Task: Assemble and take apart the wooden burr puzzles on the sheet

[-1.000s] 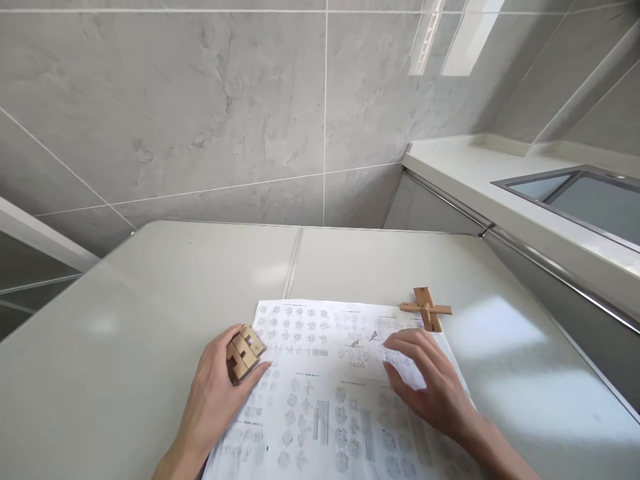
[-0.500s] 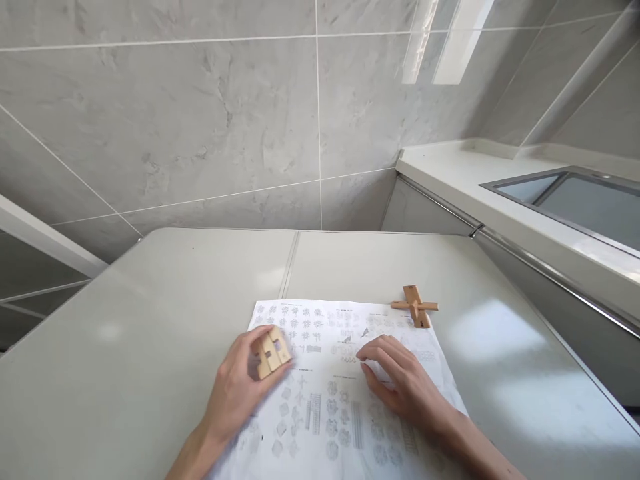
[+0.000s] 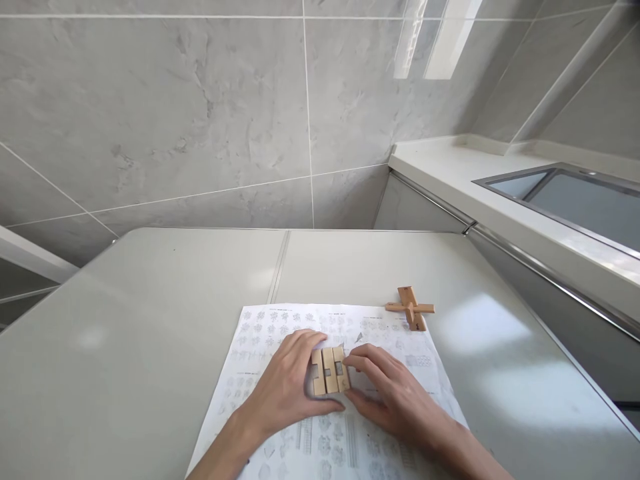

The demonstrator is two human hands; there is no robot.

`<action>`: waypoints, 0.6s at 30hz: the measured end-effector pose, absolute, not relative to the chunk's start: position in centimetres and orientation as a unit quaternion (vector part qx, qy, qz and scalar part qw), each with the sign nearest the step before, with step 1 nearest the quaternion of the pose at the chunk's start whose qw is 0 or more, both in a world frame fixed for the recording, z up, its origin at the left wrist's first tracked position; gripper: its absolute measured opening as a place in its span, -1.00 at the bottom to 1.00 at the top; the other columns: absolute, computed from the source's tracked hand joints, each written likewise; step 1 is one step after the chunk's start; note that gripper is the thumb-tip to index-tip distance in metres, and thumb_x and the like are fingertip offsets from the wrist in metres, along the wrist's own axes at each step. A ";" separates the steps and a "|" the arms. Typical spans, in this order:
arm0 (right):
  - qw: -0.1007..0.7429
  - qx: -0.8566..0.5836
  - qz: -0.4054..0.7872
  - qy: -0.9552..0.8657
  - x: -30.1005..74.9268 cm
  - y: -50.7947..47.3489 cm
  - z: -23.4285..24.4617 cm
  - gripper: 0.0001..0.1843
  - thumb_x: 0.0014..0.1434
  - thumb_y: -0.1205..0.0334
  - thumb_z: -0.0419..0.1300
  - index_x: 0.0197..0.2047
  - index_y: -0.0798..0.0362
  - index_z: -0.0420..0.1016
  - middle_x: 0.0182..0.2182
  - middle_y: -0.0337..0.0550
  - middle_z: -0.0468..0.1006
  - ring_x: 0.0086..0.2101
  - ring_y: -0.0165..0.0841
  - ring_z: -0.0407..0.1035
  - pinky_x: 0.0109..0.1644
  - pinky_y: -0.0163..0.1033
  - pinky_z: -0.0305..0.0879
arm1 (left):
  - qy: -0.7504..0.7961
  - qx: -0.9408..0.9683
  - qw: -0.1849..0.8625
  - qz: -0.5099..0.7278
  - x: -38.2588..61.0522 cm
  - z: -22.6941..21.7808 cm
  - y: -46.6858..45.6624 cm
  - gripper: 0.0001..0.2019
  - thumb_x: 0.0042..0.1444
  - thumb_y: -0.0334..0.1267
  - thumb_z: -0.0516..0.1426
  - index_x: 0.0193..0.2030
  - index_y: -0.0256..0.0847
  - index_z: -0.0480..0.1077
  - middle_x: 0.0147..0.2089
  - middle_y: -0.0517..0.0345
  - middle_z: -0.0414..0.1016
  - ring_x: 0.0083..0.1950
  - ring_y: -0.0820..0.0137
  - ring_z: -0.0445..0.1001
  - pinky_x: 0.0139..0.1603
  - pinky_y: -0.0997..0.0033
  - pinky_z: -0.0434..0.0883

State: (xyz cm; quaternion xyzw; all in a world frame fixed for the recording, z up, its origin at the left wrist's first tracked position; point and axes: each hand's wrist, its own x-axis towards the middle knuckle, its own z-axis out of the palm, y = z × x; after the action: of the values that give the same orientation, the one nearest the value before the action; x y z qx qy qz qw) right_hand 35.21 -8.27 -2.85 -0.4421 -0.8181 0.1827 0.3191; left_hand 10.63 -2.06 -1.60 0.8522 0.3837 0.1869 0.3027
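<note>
A person's left hand (image 3: 287, 390) and right hand (image 3: 397, 400) close from either side on a bundle of wooden bars (image 3: 330, 371), three pale notched sticks held side by side and standing roughly upright, just above a printed sheet (image 3: 257, 333) of small grey diagrams. The left fingers curl over the bundle's top and left face with the thumb under its lower edge; the right forefinger and thumb pinch its right side, the other fingers loosely bent behind. The sheet lies flat near the front edge of a glossy, pale grey worktop (image 3: 150, 313), which a thin straight seam (image 3: 278, 267) divides from back to front. Just off the sheet's far right corner rests an assembled wooden cross (image 3: 410, 308), apart from both hands. Soft patches of reflected light lie on the worktop to the left and right. Behind it rises a wall (image 3: 175, 113) of large grey, marble-veined tiles with narrow white joints, with a bright strip of light reflected high on it. To the right, set higher, runs a white counter (image 3: 450, 170) edged by a metal rail, carrying a recessed steel sink (image 3: 575, 200).
</note>
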 end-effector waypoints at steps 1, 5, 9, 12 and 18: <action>0.312 -0.444 0.187 -0.819 35.1 -8.3 -2.9 -0.54 0.37 0.42 0.25 0.27 -0.01 0.32 0.02 0.05 0.55 -0.07 -0.10 0.55 -0.07 0.00 0.59 | 0.383 0.856 0.294 0.182 10.1 -1.4 -1.9 -0.08 -0.12 0.02 0.59 0.34 0.00 0.29 0.31 -0.06 0.45 0.35 -0.12 0.41 0.28 -0.19 0.50; 0.288 -0.445 0.200 -0.824 34.8 -8.4 -3.1 -0.53 0.34 0.44 0.29 0.26 -0.01 0.38 0.03 0.05 0.51 -0.05 -0.09 0.54 -0.04 -0.01 0.61 | 0.377 0.855 0.312 0.170 8.5 -0.8 -1.4 -0.30 -0.07 -0.06 0.57 0.19 0.00 0.43 0.30 -0.02 0.46 0.38 -0.10 0.39 0.31 -0.13 0.49; 0.280 -0.466 0.212 -0.812 34.9 -8.4 -3.5 -0.63 0.37 0.44 0.24 0.17 -0.09 0.47 0.11 0.06 0.46 -0.11 -0.15 0.55 -0.08 -0.05 0.62 | 0.396 0.797 0.418 0.182 8.0 -0.1 -1.4 -0.34 0.09 -0.31 0.46 0.28 0.08 0.34 0.31 0.10 0.49 0.33 0.11 0.49 0.32 0.07 0.50; 0.272 -0.489 0.222 -0.798 35.1 -8.4 -3.8 -0.72 0.38 0.37 0.26 0.10 -0.13 0.50 0.34 0.09 0.34 -0.03 -0.12 0.54 -0.02 0.02 0.63 | 0.414 0.759 0.467 0.188 8.2 0.4 -1.6 -0.35 0.10 -0.37 0.42 0.27 0.12 0.33 0.30 0.15 0.51 0.30 0.16 0.51 0.33 0.11 0.48; 0.315 -0.505 0.250 -0.764 35.6 -8.3 -4.2 -0.59 0.37 0.28 0.28 0.24 -0.18 0.42 0.30 0.00 0.47 0.20 -0.06 0.51 0.17 0.02 0.62 | 0.421 0.761 0.434 0.232 7.9 -0.2 -1.6 -0.42 0.04 -0.33 0.48 0.15 0.02 0.37 0.11 0.12 0.54 0.14 0.16 0.57 0.19 0.15 0.53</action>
State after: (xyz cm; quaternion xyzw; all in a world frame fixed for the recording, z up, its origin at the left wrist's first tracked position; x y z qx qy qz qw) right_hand 35.60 -8.27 -4.25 -0.5049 -0.7636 0.2504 0.3151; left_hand 7.94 -1.62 -0.23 0.7614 0.4214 0.2322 0.4345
